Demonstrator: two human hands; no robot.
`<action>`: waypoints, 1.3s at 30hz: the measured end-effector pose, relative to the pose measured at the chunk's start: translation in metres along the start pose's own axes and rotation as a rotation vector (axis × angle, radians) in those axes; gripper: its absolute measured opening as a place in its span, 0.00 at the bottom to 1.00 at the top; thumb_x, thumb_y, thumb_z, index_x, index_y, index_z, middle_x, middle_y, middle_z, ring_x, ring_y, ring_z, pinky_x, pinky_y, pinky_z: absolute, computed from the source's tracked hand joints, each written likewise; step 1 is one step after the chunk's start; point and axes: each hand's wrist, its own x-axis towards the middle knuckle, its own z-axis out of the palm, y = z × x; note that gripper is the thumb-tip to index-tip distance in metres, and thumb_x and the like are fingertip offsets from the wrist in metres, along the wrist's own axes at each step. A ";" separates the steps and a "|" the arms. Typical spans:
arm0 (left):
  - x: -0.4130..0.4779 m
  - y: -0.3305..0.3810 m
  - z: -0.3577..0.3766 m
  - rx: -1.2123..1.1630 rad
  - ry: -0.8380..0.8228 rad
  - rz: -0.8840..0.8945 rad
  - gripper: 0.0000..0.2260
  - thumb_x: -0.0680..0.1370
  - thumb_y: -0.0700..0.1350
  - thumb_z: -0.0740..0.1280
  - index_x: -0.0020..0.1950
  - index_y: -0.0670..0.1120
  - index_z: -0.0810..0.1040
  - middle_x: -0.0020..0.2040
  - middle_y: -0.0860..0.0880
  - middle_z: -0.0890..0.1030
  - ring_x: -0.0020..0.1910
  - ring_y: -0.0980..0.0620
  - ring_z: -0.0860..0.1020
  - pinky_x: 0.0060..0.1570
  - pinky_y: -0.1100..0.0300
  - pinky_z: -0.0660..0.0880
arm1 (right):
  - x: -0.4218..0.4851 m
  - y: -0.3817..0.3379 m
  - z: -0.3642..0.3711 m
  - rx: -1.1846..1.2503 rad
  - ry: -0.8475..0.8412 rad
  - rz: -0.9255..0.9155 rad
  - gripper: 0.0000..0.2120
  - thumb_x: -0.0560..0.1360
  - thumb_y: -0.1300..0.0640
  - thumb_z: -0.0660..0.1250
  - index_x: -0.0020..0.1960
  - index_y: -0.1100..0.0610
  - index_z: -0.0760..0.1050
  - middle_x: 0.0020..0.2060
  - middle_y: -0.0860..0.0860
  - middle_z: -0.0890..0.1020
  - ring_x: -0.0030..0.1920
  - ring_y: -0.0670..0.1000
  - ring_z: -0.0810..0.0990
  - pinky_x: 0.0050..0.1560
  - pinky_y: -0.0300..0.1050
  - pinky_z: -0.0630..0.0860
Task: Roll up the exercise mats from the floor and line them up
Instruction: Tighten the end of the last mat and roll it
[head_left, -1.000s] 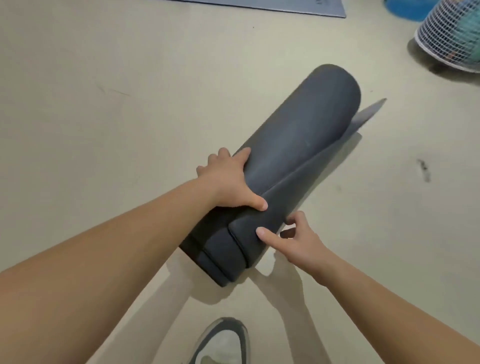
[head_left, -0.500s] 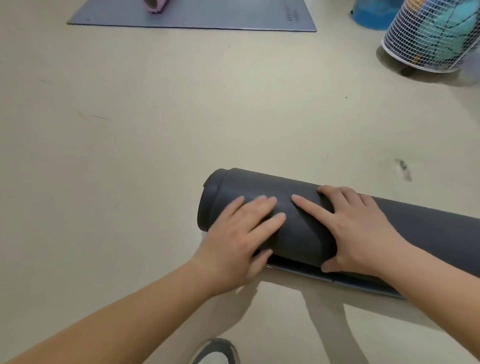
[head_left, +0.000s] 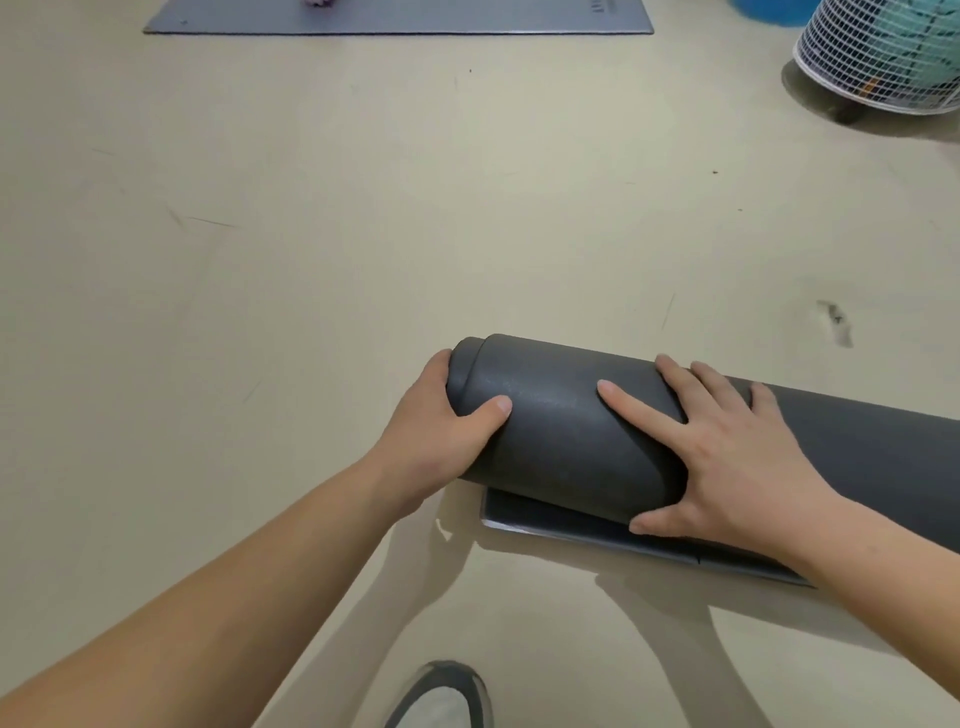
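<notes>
Two bare forearms (head_left: 234, 597) are seen, uncovered as far as the picture's lower corners. Short, neatly trimmed nails are shown on the left hand (head_left: 434, 447) and the right hand (head_left: 727, 467). A dark grey low shoe with a pale grey-white toe panel (head_left: 441, 699) is worn on the one foot in view.

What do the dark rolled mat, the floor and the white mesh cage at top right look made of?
The rolled mat: probably foam or rubber, matte with fine grain; thick layers show at its end. The floor: hard, smooth, beige, perhaps painted concrete or vinyl; scuffs and faint sheen. The mesh cage: white wire or plastic grid; cannot tell which.
</notes>
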 end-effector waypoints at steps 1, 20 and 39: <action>-0.003 0.000 0.008 -0.025 -0.021 -0.003 0.17 0.82 0.49 0.70 0.66 0.63 0.69 0.59 0.66 0.78 0.56 0.66 0.77 0.50 0.66 0.75 | -0.001 0.004 0.001 -0.002 0.013 0.000 0.63 0.59 0.17 0.66 0.75 0.28 0.24 0.84 0.56 0.46 0.83 0.63 0.49 0.75 0.71 0.57; -0.053 -0.106 0.111 0.813 -0.297 0.304 0.15 0.83 0.49 0.62 0.68 0.47 0.78 0.68 0.52 0.75 0.69 0.47 0.73 0.62 0.57 0.73 | 0.010 -0.026 -0.004 -0.196 -0.054 -0.165 0.48 0.68 0.39 0.78 0.76 0.38 0.48 0.81 0.53 0.33 0.81 0.69 0.37 0.70 0.79 0.58; -0.007 -0.125 0.141 1.428 -0.436 0.571 0.34 0.84 0.51 0.60 0.86 0.48 0.45 0.85 0.45 0.49 0.81 0.37 0.51 0.68 0.39 0.60 | -0.007 0.010 0.027 -0.350 0.116 -0.154 0.43 0.62 0.53 0.84 0.68 0.49 0.62 0.84 0.55 0.47 0.81 0.74 0.48 0.69 0.81 0.58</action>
